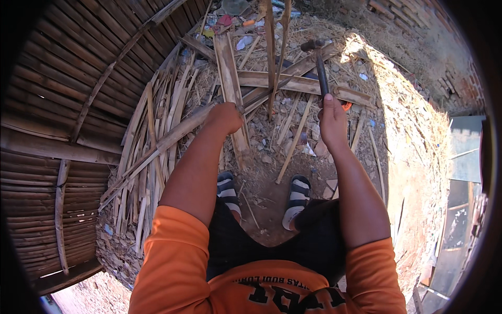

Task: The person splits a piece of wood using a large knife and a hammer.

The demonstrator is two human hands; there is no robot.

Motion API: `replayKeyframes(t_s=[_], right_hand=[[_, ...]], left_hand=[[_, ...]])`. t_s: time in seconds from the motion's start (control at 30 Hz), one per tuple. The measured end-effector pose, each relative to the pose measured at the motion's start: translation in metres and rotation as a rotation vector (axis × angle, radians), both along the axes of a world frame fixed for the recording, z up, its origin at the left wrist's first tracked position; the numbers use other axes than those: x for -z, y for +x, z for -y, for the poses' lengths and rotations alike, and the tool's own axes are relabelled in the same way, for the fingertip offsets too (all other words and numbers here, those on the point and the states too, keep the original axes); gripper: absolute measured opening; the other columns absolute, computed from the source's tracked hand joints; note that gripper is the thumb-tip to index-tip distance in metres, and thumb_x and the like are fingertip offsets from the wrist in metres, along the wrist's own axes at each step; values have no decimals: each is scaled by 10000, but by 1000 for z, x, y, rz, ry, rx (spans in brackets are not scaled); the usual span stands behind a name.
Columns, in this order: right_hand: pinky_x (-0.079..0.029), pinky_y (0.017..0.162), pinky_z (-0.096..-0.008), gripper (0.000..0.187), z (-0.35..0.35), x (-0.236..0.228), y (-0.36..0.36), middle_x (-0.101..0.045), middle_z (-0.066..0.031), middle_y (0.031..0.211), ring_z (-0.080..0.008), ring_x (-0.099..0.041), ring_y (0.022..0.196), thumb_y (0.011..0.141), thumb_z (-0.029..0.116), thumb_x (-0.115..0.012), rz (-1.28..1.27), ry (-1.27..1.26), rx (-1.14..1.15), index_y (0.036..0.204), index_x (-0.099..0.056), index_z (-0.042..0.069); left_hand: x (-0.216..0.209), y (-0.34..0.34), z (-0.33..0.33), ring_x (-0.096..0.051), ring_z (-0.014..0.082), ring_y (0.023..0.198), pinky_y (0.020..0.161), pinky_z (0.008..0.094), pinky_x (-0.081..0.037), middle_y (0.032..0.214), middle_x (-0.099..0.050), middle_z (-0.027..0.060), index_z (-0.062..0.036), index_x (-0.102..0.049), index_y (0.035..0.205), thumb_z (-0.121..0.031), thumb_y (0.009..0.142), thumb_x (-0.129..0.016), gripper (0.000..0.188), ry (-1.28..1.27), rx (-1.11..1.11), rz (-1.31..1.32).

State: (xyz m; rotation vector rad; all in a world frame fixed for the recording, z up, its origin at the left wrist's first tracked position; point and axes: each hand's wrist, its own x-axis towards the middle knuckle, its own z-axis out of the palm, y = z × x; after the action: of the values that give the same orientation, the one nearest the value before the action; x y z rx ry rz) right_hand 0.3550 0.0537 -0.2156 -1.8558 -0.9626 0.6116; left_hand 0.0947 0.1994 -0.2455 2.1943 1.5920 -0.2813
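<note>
the left hand (224, 118) was closed in a fist at the near end of a dark blade (255, 101); its grip was hidden inside the curled fingers, and the metal ran out from them toward the upper right. the blade met an upright split bamboo piece (270, 49) whose two lengths spread apart toward the top; whether it sat in the split or only crossed it could not be told. the right hand (333, 121) was wrapped around the lower handle of a hammer (322, 73), thumb along the shaft, the head beyond the fingers and well apart from the blade.

beneath lay bare, dusty ground (264, 196), strewn with chips and scraps, and wide bamboo slats (228, 68) crossed each other near the left fist. a heap of thin strips (130, 201) lay beside a slatted wall (49, 78) at left. a brick wall (410, 39) stood at upper right, and sunlight fell along the right side.
</note>
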Motion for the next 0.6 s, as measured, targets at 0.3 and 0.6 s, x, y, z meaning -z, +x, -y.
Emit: replayKeyframes(t_s=[0.3,0.6], right_hand=[[-496,784,-522,547,7,26,-12,-677,-281,874,-478,-659,881,1058,504,-425,179,-253,-135,1028,-633,-1],[-485,687,-456,508,10,47,-12,-647,-177,750,-328,-656,728,1075,455,-453,193,-103,-110,923,-604,-5]], left_hand=[[-16,3,3,-654,387,1148,983,463,-532,1227,-682,233,9,-678,1227,-299,864,-727,478,-21,65,-47],[-14,5,5,-669,388,1122,955,466,-545,1199,-693,242,-4,-702,1185,-127,837,-651,372,-34,18,-24]])
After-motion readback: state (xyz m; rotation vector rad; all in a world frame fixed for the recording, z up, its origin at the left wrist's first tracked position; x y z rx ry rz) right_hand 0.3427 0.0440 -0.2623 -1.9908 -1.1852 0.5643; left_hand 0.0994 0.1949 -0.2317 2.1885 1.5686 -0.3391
